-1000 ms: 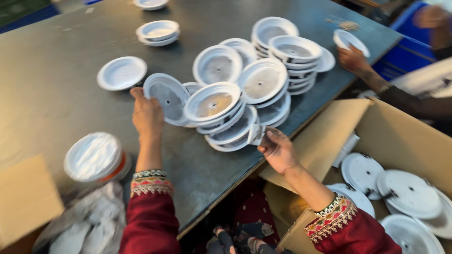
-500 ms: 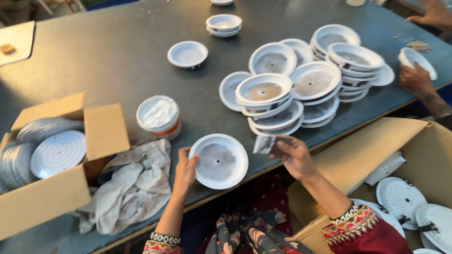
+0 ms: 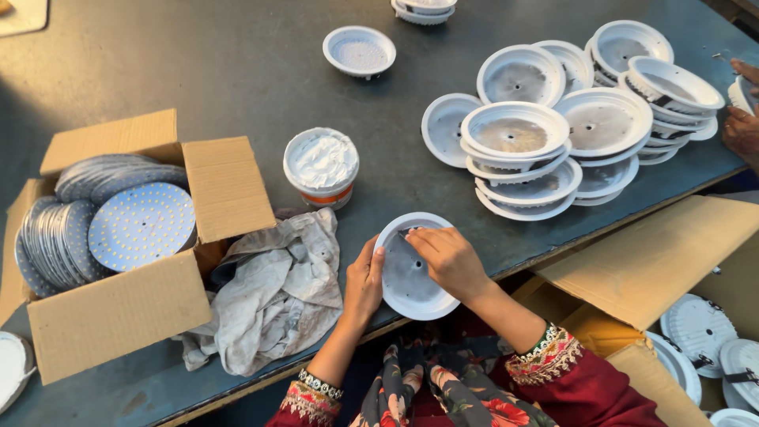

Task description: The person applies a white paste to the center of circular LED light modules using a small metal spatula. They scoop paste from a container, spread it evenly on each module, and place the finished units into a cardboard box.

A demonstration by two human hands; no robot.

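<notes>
Nearby, an open brown cardboard box (image 3: 118,308) holds round speckled discs (image 3: 141,225).

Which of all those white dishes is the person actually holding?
The dish at the table's near edge, between both hands, apart from the stacks farther right.

open brown cardboard box (image 3: 118,308) of round discs at left, larger brown carton (image 3: 656,253) at right

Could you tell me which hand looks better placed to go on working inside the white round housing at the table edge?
Probably the right hand: its fingertips already rest inside the white housing, while the left hand grips the rim, steadying it.
</notes>
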